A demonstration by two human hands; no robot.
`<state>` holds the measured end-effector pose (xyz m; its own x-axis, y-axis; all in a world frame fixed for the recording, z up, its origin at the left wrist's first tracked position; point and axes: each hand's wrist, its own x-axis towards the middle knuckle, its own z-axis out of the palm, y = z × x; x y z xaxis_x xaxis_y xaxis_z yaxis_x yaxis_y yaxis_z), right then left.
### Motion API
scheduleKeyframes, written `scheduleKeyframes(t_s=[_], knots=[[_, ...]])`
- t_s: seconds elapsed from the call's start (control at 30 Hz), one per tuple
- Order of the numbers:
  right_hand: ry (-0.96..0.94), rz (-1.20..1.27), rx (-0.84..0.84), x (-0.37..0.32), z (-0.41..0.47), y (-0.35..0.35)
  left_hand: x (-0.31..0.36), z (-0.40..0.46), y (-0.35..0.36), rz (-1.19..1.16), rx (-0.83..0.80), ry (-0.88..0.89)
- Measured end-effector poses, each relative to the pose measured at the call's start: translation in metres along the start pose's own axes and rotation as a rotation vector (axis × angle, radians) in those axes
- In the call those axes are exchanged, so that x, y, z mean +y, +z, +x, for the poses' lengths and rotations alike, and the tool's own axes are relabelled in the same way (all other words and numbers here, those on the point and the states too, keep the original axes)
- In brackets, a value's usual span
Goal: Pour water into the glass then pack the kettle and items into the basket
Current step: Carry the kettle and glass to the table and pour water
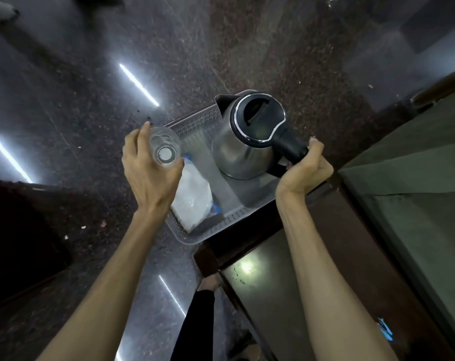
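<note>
Nearest the camera: two bare forearms reach forward and down, one either side of the grey perforated plastic basket (195, 121), which I take as the landmark; it sits on the speckled dark stone floor (64, 100).
Left hand (149, 168): over the basket's left rim, fingers and thumb curled round the clear drinking glass (165, 148) and gripping it, wrist bent so the glass is seen down its mouth.
Clear drinking glass: held above the basket's left edge, off any surface; whether it holds water I cannot tell.
White plastic packet (192, 196): lying inside the basket, at its near-left part, below the glass.
Stainless steel kettle with black lid and handle (244, 142): above the basket's far-right part, upright, lid closed, spout pointing away; whether its base touches the basket floor is unclear.
Right hand (305, 170): at the basket's right rim, fist clenched round the kettle's black handle, palm side turned up, forearm running back along the dark wooden worktop (286, 295).
Step in hand: packing, by my reading, since both things hang over the basket and the kettle is not tipped.
Next move calls for: lowering the kettle level into the free right part, then setting the glass upright in the space left beside the packet, clear of the kettle wall.
</note>
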<state>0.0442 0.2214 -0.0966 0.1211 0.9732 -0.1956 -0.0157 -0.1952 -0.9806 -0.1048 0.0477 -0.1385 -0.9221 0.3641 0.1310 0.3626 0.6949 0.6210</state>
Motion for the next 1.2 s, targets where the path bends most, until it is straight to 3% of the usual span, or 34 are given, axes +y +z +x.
scheduleKeyframes(t_s=[0.23, 0.53, 1.2], knots=[[0.029, 0.150, 0.053, -0.038, 0.002, -0.010, 0.062, -0.003, -0.030, -0.182, 0.125, 0.129], [-0.063, 0.228, 0.128, -0.103, 0.020, -0.105, 0.161, -0.055, -0.020, -0.268, -0.034, 0.241], [-0.181, -0.146, 0.548, -0.109, 0.020, -0.532, 0.300, -0.386, 0.075, -0.265, -0.658, 0.548]])
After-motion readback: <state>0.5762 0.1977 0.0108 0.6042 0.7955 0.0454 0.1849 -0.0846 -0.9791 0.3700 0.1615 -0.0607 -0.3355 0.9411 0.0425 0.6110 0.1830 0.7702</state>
